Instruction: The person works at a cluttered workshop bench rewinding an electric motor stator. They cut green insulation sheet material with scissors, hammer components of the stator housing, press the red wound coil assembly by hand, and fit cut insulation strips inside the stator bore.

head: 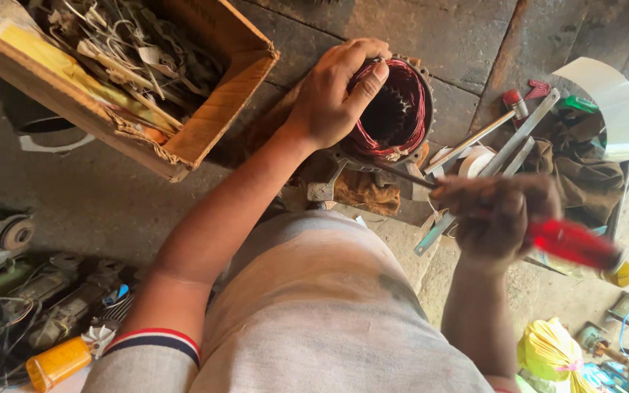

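Observation:
My left hand (333,94) grips the rim of a round motor stator (394,109) wound with reddish copper wire, thumb pressed on the coil. The stator stands on a metal base on the stone floor. My right hand (500,215) is closed around a screwdriver with a red handle (573,244); its dark shaft points toward the stator's lower edge. This hand is blurred by motion.
A cardboard box (205,109) full of wires and strips sits at upper left. A small hammer (489,127), metal bars, tape rolls and a rag lie right of the stator. Power tools and an orange bottle (56,362) lie at lower left.

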### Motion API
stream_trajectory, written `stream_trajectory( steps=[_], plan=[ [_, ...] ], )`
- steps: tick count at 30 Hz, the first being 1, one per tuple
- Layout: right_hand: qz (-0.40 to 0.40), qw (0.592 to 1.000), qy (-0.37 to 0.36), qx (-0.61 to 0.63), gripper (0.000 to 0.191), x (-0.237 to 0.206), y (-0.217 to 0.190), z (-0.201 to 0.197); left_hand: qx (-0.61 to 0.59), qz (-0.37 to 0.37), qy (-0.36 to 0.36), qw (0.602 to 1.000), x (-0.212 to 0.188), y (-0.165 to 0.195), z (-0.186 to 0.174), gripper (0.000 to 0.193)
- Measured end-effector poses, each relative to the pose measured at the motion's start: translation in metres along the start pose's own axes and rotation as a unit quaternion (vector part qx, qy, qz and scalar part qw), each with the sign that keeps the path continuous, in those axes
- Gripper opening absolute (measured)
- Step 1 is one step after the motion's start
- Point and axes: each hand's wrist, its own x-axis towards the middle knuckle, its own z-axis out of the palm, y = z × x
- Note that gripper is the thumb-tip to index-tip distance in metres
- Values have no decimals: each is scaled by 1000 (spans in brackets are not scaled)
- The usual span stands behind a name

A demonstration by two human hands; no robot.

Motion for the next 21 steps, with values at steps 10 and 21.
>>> stream_trajectory(
  steps=[10,21],
  plan=[
    [-44,977,-108,-179,32,27,-49,65,-11,4,7,1000,-2,-4,-3,42],
    [9,995,-88,48,26,41,-33,28,21,-63,-140,988,29,-12,-6,58]
  ],
)
